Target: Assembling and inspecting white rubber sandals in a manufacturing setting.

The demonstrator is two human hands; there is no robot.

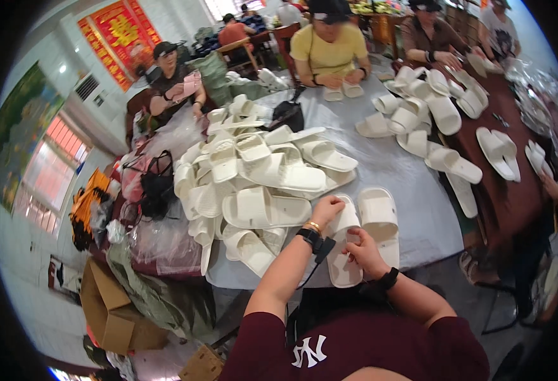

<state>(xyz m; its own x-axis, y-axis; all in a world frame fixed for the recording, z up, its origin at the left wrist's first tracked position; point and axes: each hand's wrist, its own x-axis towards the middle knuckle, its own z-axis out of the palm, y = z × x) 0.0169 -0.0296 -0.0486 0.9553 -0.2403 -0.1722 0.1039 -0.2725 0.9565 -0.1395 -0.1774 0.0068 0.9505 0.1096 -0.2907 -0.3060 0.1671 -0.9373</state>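
Two white slide slippers lie side by side on the grey table sheet in front of me, toes pointing away. Over the strap of the left slipper point(345, 272) is my left hand point(327, 211), its fingertips pinched together. Lower down, my right hand point(365, 254) is above the footbed of the same slipper, thumb and fingers curled into a pinch. Whatever either pinch holds is too small to make out. The right slipper point(378, 209) lies untouched beside it. Left of my hands rises a big heap of white slippers point(267, 208).
More white slippers point(444, 114) lie at the far right, some on a dark red table point(491, 190). Across the table sits a person in a yellow shirt point(329, 51); other people sit nearby. Plastic bags point(164, 244) and an open cardboard box point(117, 311) are at left.
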